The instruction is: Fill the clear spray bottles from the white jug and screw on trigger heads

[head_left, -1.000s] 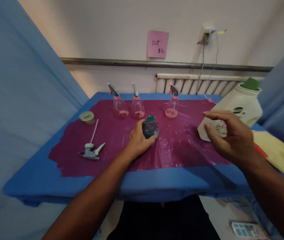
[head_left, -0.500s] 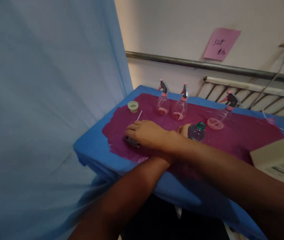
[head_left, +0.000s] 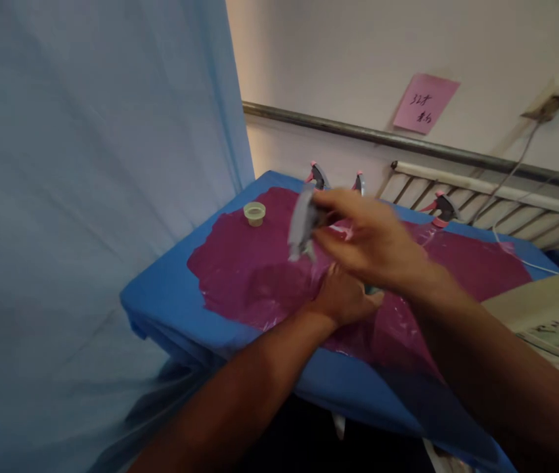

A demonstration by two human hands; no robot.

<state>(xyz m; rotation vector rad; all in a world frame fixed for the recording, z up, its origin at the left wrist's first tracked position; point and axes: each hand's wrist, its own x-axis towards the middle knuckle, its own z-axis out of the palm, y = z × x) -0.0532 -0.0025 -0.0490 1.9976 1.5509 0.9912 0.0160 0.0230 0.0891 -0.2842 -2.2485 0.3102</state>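
Observation:
My right hand (head_left: 372, 243) is lifted above the table, pinched shut on a grey spray trigger head (head_left: 303, 225), which is blurred by motion. Below it my left hand (head_left: 343, 299) rests on the magenta plastic sheet (head_left: 240, 269), wrapped round the small teal-necked bottle, which is almost wholly hidden behind my right hand. Three pink-collared spray bottles stand at the back: one (head_left: 316, 176) and another (head_left: 358, 182) peek over my right hand, the third (head_left: 441, 209) is further right.
A pale green cap (head_left: 254, 213) sits at the sheet's far left. A blue cloth (head_left: 171, 309) covers the table. A blue curtain (head_left: 87, 217) hangs close on the left. A large white jug (head_left: 545, 322) lies at the right edge. A pink note (head_left: 425, 104) is stuck on the wall.
My right hand has picked the grey trigger head up off the sheet and raised it rightwards over my left hand. The left hand has kept hold of the bottle.

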